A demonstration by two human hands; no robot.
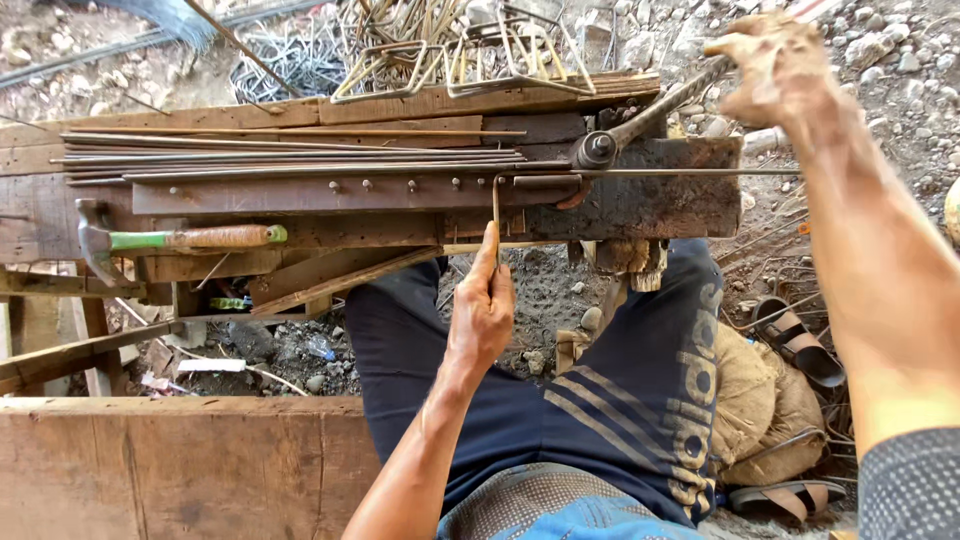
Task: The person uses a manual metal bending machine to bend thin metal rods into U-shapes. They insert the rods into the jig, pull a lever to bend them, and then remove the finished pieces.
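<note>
A: Are there screens or signs?

B: None in view.

A: Packages?

B: Four items, all at ground level.
1. Green-and-yellow wrapper [230, 303]: small, flat, crumpled, lying under the bench [60, 210], near its lower planks.
2. White wrapper [210, 365]: long, narrow strip on the gravel, just below item 1.
3. Clear wrapper [320, 348]: crumpled plastic with a blue patch, on the gravel to the right of item 2. Whether it is a wrapper or a small bottle cannot be told.
4. Sack [760, 400]: coarse tan cloth, slumped and folded, at the right, between two sandals [800, 340].

A: Labels?

B: None can be made out; items 1 to 3 are too small to show any.
</note>
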